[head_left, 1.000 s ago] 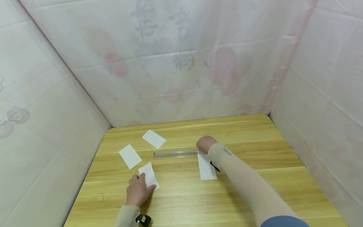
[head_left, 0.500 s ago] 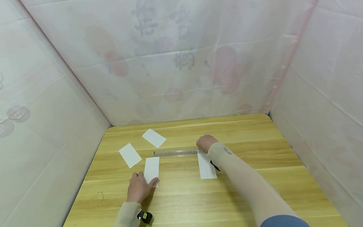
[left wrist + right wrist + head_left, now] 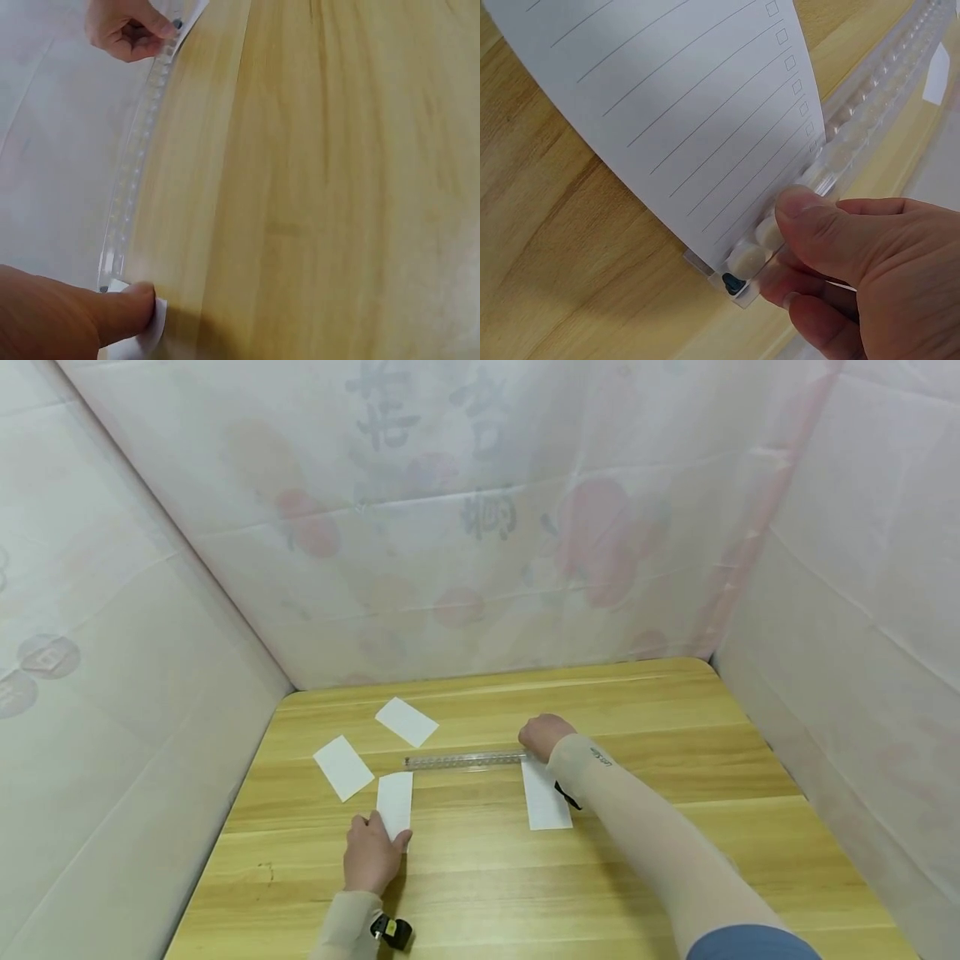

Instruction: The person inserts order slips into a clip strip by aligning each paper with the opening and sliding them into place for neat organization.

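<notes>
A clear ticket rail (image 3: 465,761) with a row of pale balls inside lies crosswise on the table. My right hand (image 3: 547,737) pinches its right end between thumb and fingers, near a dark end plug (image 3: 733,283). The top edge of a lined order slip with small checkboxes (image 3: 697,112) meets the rail there; whether the edge is inside is hard to tell. My left hand (image 3: 372,856) grips another white slip (image 3: 394,800) between thumb and fingers. In the left wrist view, this slip (image 3: 154,330) bends under the thumb, close to the rail's left end.
Two more white slips lie at the back left of the wooden table (image 3: 480,893), one slip (image 3: 343,768) left of the held one and another slip (image 3: 407,722) behind the rail. Fabric walls (image 3: 465,568) enclose the table's back and sides.
The left hand has turned its slip from a tilt to nearly straight, with its top edge coming up toward the rail, then shifted slightly left. The right hand stays at the rail's end.
</notes>
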`<state>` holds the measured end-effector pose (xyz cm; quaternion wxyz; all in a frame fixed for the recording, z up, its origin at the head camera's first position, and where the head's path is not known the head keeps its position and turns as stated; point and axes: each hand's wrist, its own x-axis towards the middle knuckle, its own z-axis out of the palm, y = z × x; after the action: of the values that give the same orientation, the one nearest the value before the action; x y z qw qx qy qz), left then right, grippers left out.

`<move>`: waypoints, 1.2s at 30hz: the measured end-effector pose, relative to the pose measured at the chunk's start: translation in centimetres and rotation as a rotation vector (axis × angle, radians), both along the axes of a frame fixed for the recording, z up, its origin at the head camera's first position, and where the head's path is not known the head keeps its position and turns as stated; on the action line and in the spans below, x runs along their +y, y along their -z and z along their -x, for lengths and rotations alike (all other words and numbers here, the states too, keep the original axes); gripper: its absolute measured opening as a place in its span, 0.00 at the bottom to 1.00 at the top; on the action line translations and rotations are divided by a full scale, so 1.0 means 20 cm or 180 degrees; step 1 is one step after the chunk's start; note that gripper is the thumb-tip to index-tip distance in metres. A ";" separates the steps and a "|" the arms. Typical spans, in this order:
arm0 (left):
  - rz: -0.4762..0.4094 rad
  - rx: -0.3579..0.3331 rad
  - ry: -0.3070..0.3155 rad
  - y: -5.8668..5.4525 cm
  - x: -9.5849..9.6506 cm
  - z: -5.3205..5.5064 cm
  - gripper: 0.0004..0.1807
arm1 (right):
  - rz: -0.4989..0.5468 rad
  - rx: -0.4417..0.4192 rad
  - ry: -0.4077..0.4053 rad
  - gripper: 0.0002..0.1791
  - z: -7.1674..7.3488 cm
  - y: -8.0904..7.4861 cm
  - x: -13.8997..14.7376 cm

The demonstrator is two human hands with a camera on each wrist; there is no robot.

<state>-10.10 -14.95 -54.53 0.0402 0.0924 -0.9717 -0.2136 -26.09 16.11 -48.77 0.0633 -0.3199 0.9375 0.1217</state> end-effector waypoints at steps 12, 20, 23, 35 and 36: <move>-0.0303 0.0430 -0.0048 0.04 -0.01 -0.01 0.24 | 0.0125 -0.0019 0.0003 0.03 0.00 0.02 0.00; -0.0466 0.0440 0.0023 0.04 0.00 0.01 0.28 | 0.0159 0.0018 -0.0034 0.03 0.00 0.02 0.00; -0.0476 0.0443 0.0063 0.03 0.00 0.01 0.30 | 0.0126 0.0038 -0.0034 0.05 0.00 0.02 0.00; -0.0745 0.0428 0.0050 0.02 0.01 0.00 0.34 | 0.0060 0.0044 0.0018 0.06 0.00 0.03 -0.01; -0.0763 0.0411 0.0060 0.02 0.00 0.00 0.36 | 0.0071 0.0040 0.0021 0.06 0.00 0.03 -0.01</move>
<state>-10.01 -14.91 -54.97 0.0894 0.0735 -0.9354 -0.3341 -26.11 15.88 -49.32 0.0542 -0.3167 0.9402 0.1131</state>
